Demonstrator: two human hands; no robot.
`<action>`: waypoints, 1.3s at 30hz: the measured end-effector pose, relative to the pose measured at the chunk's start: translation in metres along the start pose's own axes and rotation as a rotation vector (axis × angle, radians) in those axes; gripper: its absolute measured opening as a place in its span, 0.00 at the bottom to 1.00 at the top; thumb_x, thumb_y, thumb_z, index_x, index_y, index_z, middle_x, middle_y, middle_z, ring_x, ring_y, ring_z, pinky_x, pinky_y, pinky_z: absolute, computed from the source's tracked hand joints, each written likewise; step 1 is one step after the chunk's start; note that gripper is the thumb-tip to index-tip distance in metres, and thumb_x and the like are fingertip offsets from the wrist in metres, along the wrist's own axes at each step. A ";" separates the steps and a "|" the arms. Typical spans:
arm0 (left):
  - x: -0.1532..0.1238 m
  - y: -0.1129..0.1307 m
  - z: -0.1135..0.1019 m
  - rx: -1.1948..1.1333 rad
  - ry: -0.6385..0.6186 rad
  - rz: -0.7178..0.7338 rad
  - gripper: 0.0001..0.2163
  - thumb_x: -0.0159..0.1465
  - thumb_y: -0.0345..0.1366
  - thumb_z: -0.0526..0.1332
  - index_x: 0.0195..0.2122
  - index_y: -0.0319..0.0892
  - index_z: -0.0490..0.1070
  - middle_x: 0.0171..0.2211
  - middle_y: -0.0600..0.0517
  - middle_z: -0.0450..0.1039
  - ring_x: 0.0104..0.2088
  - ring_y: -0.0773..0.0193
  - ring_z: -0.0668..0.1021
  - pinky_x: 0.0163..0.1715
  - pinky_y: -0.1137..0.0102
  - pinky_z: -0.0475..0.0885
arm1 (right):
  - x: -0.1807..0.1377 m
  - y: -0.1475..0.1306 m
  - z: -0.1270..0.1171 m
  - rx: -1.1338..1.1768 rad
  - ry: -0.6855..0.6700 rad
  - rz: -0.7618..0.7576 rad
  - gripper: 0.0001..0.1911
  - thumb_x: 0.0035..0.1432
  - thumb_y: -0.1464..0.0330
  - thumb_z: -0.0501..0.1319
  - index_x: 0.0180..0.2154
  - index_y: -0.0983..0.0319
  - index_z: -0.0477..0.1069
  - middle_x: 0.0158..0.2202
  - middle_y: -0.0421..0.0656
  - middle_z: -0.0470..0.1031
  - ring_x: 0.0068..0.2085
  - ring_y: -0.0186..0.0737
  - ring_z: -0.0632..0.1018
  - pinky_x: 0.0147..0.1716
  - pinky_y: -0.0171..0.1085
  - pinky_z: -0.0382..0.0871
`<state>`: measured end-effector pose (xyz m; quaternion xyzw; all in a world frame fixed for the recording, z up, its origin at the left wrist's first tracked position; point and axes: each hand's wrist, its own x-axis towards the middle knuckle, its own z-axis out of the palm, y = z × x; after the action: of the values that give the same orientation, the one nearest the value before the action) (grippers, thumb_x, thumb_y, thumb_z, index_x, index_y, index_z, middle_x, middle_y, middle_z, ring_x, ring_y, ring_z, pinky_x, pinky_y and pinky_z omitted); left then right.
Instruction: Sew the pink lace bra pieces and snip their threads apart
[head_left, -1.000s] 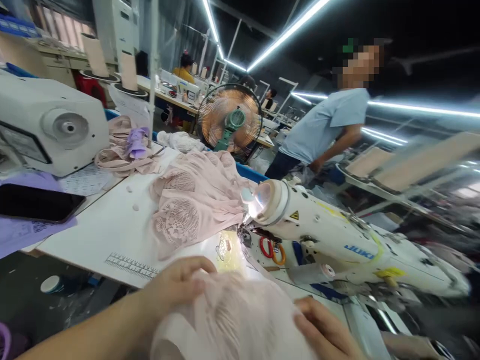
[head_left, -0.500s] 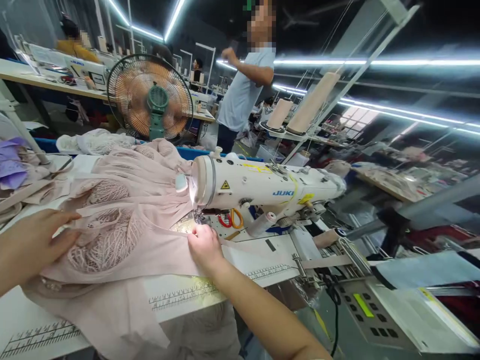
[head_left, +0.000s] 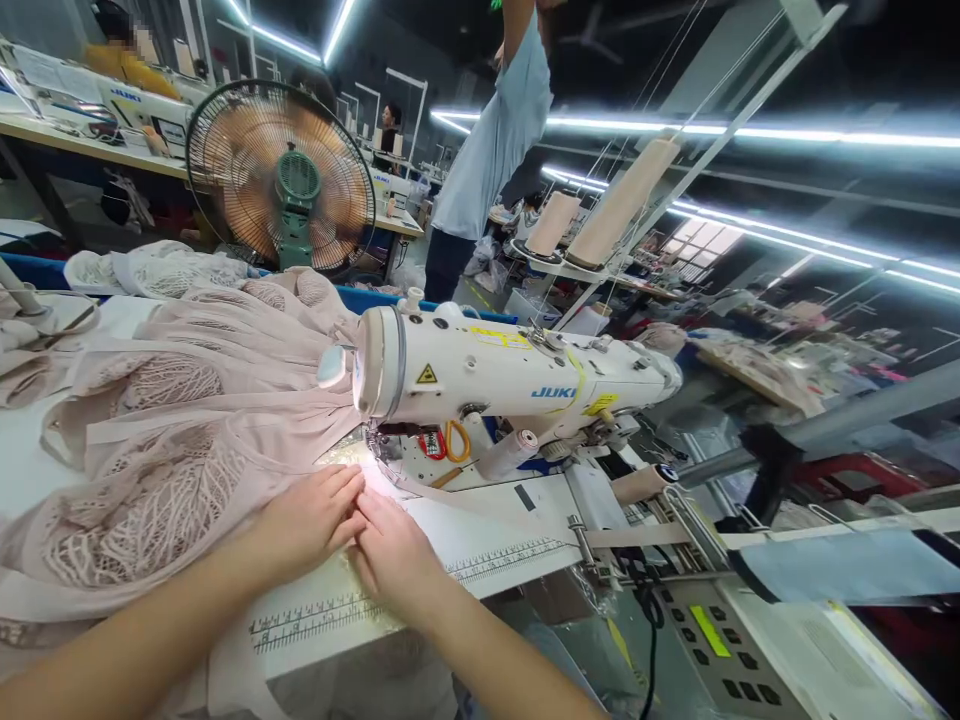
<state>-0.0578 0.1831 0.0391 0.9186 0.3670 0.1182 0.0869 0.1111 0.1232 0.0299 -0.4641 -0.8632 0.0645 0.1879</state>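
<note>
Where left hand (head_left: 313,518) meets right hand (head_left: 397,560) by the pink garment (head_left: 165,475), fingers bunch; whether either grip pinches it is unclear.

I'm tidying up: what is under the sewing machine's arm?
A red loop, an orange loop and a thread spool show below it; the arm hides anything farther back.

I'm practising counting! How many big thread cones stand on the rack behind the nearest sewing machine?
2: the shorter cone, seen above the sewing machine, and the taller cone just right of it. Others may be hidden behind.
</note>
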 end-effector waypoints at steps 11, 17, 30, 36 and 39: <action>0.021 -0.006 0.001 0.197 0.043 0.017 0.20 0.67 0.43 0.52 0.53 0.35 0.70 0.55 0.37 0.70 0.55 0.46 0.71 0.52 0.56 0.68 | -0.050 0.007 -0.001 0.032 -0.013 0.085 0.21 0.64 0.66 0.52 0.57 0.65 0.63 0.61 0.49 0.63 0.63 0.47 0.61 0.62 0.46 0.56; 0.028 -0.012 -0.003 0.213 0.026 0.057 0.19 0.66 0.40 0.54 0.52 0.34 0.71 0.54 0.37 0.70 0.51 0.45 0.73 0.48 0.54 0.71 | -0.040 0.003 0.003 0.014 -0.007 0.115 0.23 0.63 0.63 0.54 0.58 0.65 0.62 0.62 0.49 0.62 0.63 0.45 0.60 0.63 0.46 0.54; 0.037 -0.023 -0.017 0.324 0.039 0.232 0.16 0.64 0.30 0.49 0.46 0.36 0.74 0.51 0.38 0.74 0.49 0.48 0.76 0.47 0.55 0.73 | -0.007 -0.014 0.006 0.012 0.030 0.224 0.25 0.62 0.63 0.57 0.56 0.72 0.64 0.61 0.57 0.62 0.63 0.53 0.62 0.62 0.52 0.55; -0.002 -0.003 -0.015 0.249 0.020 0.187 0.21 0.62 0.26 0.47 0.54 0.39 0.69 0.52 0.44 0.74 0.44 0.59 0.80 0.36 0.70 0.78 | 0.001 -0.017 0.008 0.016 0.071 0.233 0.25 0.62 0.63 0.56 0.56 0.73 0.64 0.59 0.59 0.65 0.63 0.53 0.62 0.62 0.53 0.54; -0.006 -0.008 -0.016 0.238 -0.012 0.210 0.23 0.60 0.25 0.49 0.56 0.39 0.67 0.53 0.45 0.73 0.43 0.57 0.80 0.39 0.67 0.77 | 0.004 -0.019 0.012 0.028 0.090 0.239 0.24 0.63 0.64 0.56 0.56 0.72 0.64 0.60 0.57 0.64 0.63 0.51 0.61 0.62 0.54 0.53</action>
<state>-0.0718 0.1853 0.0513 0.9564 0.2799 0.0769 -0.0334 0.0904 0.1165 0.0254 -0.5634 -0.7915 0.0775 0.2240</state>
